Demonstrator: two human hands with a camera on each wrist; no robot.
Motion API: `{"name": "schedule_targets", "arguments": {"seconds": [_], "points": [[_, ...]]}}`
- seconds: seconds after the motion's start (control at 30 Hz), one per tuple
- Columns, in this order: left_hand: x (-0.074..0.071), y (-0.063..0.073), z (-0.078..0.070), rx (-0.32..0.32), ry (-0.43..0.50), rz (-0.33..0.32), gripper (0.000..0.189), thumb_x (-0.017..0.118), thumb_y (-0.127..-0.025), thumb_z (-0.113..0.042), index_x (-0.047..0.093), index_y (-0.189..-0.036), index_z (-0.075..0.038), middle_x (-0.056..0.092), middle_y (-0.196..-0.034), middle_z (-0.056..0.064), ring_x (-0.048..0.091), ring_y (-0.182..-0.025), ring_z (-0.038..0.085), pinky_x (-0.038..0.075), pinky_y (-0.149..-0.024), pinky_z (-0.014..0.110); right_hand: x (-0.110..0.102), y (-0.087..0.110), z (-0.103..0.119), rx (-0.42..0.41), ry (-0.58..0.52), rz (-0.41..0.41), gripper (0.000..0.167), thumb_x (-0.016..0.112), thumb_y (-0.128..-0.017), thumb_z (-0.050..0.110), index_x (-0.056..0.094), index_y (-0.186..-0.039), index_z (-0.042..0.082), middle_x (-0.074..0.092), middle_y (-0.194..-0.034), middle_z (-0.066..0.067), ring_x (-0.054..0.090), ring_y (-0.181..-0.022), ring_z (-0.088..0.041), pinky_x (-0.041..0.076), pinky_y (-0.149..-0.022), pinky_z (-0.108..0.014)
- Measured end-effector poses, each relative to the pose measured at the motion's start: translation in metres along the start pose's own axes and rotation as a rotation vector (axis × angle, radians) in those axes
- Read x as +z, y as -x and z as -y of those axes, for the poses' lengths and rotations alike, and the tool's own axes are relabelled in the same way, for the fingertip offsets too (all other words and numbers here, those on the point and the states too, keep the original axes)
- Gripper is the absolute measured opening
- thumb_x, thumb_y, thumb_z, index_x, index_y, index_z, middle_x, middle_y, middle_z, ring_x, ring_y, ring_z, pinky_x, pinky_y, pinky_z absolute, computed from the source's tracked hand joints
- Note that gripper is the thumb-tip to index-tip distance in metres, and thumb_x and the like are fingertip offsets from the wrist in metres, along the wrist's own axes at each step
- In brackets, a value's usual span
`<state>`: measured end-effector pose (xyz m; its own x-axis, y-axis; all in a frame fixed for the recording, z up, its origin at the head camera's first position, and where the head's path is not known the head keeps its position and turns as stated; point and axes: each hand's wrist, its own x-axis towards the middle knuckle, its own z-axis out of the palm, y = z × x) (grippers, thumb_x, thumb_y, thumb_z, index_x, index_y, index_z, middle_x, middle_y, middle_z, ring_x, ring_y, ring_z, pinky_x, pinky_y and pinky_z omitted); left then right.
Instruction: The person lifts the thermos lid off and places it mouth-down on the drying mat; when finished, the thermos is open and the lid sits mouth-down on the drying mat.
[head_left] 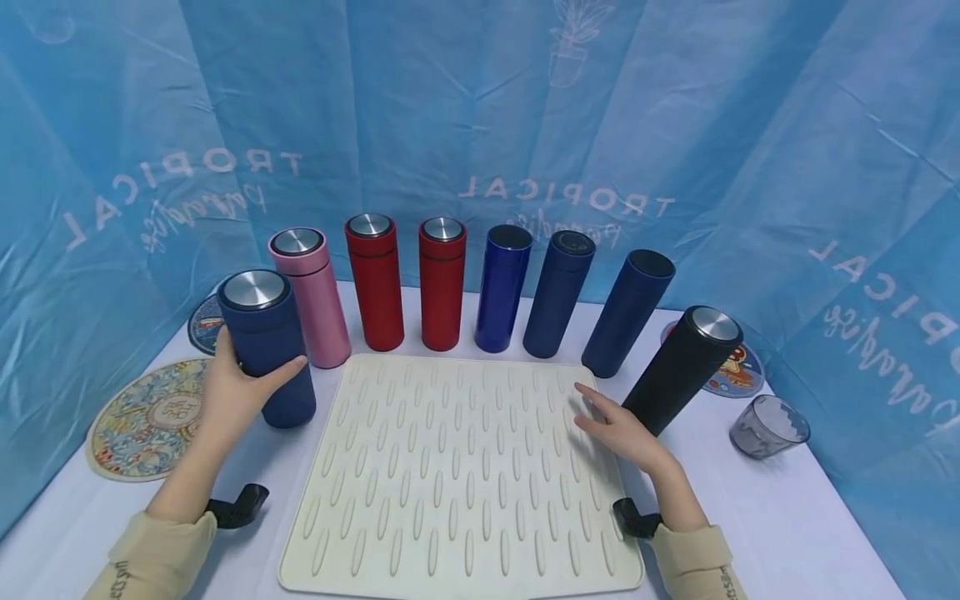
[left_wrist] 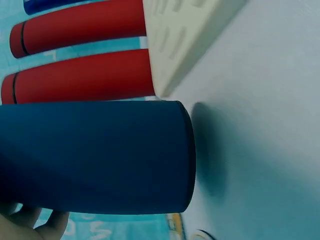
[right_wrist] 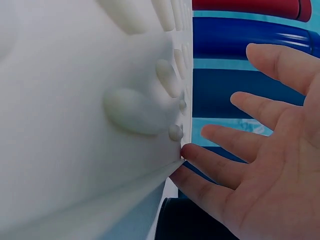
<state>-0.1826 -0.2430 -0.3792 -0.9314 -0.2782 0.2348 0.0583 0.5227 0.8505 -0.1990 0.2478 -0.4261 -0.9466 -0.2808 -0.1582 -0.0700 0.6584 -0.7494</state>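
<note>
My left hand [head_left: 238, 385] grips a dark blue thermos bottle [head_left: 273, 342] with a silver lid, its thumb across the near side. The bottle stands nearly upright left of the cream ribbed mat [head_left: 465, 575]. In the left wrist view the base of the thermos [left_wrist: 125, 155] seems just above the white table, with a shadow beside it. My right hand [head_left: 621, 429] hovers at the mat's right edge, holding nothing. In the right wrist view the fingers of that hand [right_wrist: 270, 150] are spread, the lower fingertips close to the mat's rim. A black thermos [head_left: 682, 367] stands beside it.
Behind the mat stand a pink bottle [head_left: 311, 300], two red bottles [head_left: 378, 292] and several blue bottles [head_left: 504, 292]. Patterned round coasters [head_left: 150, 425] lie at the left and right. A clear glass [head_left: 768, 429] tilts in view at far right. A blue curtain [head_left: 480, 108] encloses the table.
</note>
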Motion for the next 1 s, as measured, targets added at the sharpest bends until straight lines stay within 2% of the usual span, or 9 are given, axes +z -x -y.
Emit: {"name": "schedule_targets", "arguments": {"seconds": [0.17, 0.3, 0.47, 0.63, 0.77, 0.9, 1.0], "points": [[0.008, 0.003, -0.016, 0.131, -0.073, 0.082, 0.087, 0.077, -0.074, -0.029, 0.025, -0.142, -0.009, 0.042, -0.132, 0.025, 0.04, -0.118, 0.046, 0.033, -0.09, 0.067, -0.001, 0.001, -0.002, 0.004, 0.003, -0.008, 0.061, 0.053, -0.093, 0.032, 0.028, -0.146, 0.014, 0.023, -0.15, -0.017, 0.017, -0.138, -0.036, 0.02, -0.108, -0.055], [0.019, 0.005, -0.026, 0.219, -0.134, 0.143, 0.086, 0.079, -0.07, -0.031, 0.033, -0.14, -0.011, 0.047, -0.128, 0.022, 0.044, -0.114, 0.043, 0.035, -0.087, 0.066, -0.002, 0.001, -0.002, 0.001, 0.013, -0.009, 0.061, 0.053, -0.093, 0.032, 0.027, -0.146, 0.014, 0.023, -0.15, -0.016, 0.018, -0.138, -0.035, 0.02, -0.108, -0.055], [0.031, 0.007, -0.035, 0.353, -0.197, 0.187, 0.083, 0.083, -0.066, -0.026, 0.04, -0.137, -0.014, 0.049, -0.126, 0.018, 0.045, -0.111, 0.039, 0.037, -0.085, 0.064, -0.003, 0.001, 0.004, -0.022, 0.004, -0.01, 0.061, 0.053, -0.093, 0.031, 0.027, -0.146, 0.015, 0.023, -0.15, -0.014, 0.02, -0.137, -0.035, 0.022, -0.107, -0.056], [0.042, 0.007, -0.047, 0.506, -0.314, 0.154, 0.083, 0.085, -0.061, -0.024, 0.045, -0.134, -0.019, 0.052, -0.119, 0.016, 0.049, -0.106, 0.037, 0.04, -0.083, 0.062, -0.007, 0.0, 0.018, -0.074, 0.031, -0.033, 0.063, 0.053, -0.092, 0.038, 0.028, -0.146, 0.016, 0.024, -0.151, -0.012, 0.021, -0.138, -0.033, 0.022, -0.106, -0.057], [0.053, 0.008, -0.056, 0.635, -0.432, 0.106, 0.086, 0.087, -0.057, -0.028, 0.046, -0.132, -0.022, 0.054, -0.114, 0.017, 0.051, -0.102, 0.037, 0.043, -0.081, 0.059, -0.01, -0.002, 0.039, -0.136, 0.047, -0.058, 0.065, 0.053, -0.091, 0.044, 0.028, -0.146, 0.019, 0.025, -0.151, -0.009, 0.025, -0.137, -0.032, 0.025, -0.104, -0.058], [0.067, 0.008, -0.062, 0.796, -0.558, 0.04, 0.089, 0.088, -0.052, -0.033, 0.047, -0.131, -0.023, 0.055, -0.111, 0.017, 0.052, -0.102, 0.034, 0.042, -0.084, 0.055, -0.006, -0.003, 0.065, -0.232, -0.001, -0.11, 0.061, 0.054, -0.092, 0.035, 0.029, -0.145, 0.018, 0.029, -0.149, -0.008, 0.036, -0.131, -0.032, 0.032, -0.101, -0.056], [0.076, 0.009, -0.067, 0.878, -0.619, 0.023, 0.089, 0.087, -0.052, -0.036, 0.047, -0.131, -0.025, 0.056, -0.11, 0.015, 0.053, -0.101, 0.033, 0.042, -0.085, 0.053, -0.002, -0.005, 0.082, -0.287, -0.06, -0.142, 0.059, 0.056, -0.092, 0.032, 0.031, -0.144, 0.019, 0.032, -0.147, -0.006, 0.045, -0.124, -0.028, 0.038, -0.098, -0.051]]}}
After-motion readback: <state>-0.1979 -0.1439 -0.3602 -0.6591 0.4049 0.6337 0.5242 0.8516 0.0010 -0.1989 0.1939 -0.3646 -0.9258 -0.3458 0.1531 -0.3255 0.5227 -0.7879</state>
